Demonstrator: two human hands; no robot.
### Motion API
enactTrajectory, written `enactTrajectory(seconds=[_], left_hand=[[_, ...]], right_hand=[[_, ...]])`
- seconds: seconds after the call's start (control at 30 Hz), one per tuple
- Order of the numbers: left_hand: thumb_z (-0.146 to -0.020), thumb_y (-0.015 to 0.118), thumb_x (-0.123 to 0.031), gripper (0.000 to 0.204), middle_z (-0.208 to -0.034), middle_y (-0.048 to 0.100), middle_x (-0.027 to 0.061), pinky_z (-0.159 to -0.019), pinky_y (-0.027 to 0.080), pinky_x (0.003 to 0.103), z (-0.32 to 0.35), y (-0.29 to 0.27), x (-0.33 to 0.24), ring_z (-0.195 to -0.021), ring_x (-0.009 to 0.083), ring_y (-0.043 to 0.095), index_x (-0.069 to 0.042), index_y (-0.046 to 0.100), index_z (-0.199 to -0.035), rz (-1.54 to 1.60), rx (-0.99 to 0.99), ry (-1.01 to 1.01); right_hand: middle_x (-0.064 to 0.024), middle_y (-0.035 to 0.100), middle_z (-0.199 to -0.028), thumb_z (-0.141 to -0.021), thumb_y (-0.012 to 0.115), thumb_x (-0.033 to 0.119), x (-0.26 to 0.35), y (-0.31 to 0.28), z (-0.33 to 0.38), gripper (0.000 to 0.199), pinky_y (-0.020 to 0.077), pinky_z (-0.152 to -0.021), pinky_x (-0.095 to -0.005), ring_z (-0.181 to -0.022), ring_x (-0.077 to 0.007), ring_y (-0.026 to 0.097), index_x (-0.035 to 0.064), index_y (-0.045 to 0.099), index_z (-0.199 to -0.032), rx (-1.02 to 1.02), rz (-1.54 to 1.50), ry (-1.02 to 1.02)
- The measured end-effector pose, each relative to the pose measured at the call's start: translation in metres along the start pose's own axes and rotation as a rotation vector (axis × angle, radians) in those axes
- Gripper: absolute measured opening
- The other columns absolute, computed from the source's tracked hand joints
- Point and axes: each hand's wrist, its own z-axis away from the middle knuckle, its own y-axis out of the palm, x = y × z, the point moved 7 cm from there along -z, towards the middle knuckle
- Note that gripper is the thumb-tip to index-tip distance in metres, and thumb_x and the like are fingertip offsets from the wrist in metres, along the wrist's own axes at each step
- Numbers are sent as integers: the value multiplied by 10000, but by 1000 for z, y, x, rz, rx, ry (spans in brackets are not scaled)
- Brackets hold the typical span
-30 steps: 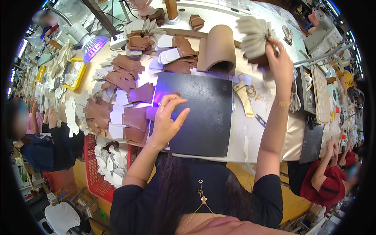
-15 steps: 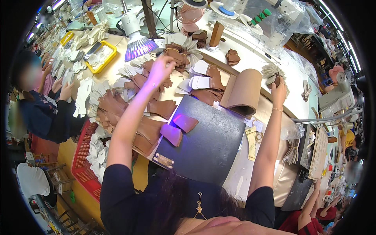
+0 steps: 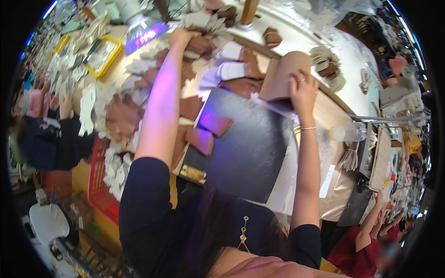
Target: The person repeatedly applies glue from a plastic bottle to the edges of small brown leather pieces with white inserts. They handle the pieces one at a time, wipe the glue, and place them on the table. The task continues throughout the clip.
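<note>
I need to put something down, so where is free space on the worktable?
Best: the black board, right of the two brown pieces. A narrow pale strip shows between board and right forearm. Crowded: left of the board, heaped brown and white cut pieces.

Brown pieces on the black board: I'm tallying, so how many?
2: a brown piece near the left edge of the black board, another piece just below left; more could hide beneath.
</note>
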Motion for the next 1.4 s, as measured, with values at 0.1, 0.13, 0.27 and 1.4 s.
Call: enactTrajectory(seconds=[0.1, 0.13, 0.27, 1.4], left_hand=[[-670, 808, -564, 720, -1144, 690, 180, -906, 536, 415, 1, 5, -1, -1077, 319, 664, 4, 694, -1098, 4, -19, -6], [-666, 812, -569, 747, -1161, 684, 176, -914, 534, 414, 4, 7, 0, -1082, 319, 661, 2, 677, -1128, 17, -69, -40], [-629, 851, -552, 806, -1177, 675, 188, -922, 532, 412, 8, 14, 1, -1088, 325, 658, 7, 639, -1169, 81, -52, -74], [-1018, 473, -332, 398, -1187, 639, 131, -817, 585, 417, 337, 10, -65, -1016, 267, 654, -66, 521, -1311, 1899, 1186, -293]], right_hand=[[-85, 597, -1232, -883, 606, 192, -4, 4, 0, 199, 392, -1016, -424, -1139, -328, 493, 137, 719, -1037, 25, -20, 7], [-80, 598, -1236, -884, 604, 189, -3, 4, 1, 200, 388, -1021, -423, -1142, -326, 493, 142, 719, -1041, 19, -16, 16], [-62, 606, -1238, -878, 609, 188, -1, 2, 2, 203, 390, -1023, -422, -1149, -320, 497, 155, 723, -1042, -1, 6, 28], [-56, 680, -822, -934, 616, 76, 112, -131, 72, 144, 502, -644, -235, -670, -97, 614, -6, 673, -1038, 51, -905, 216]])
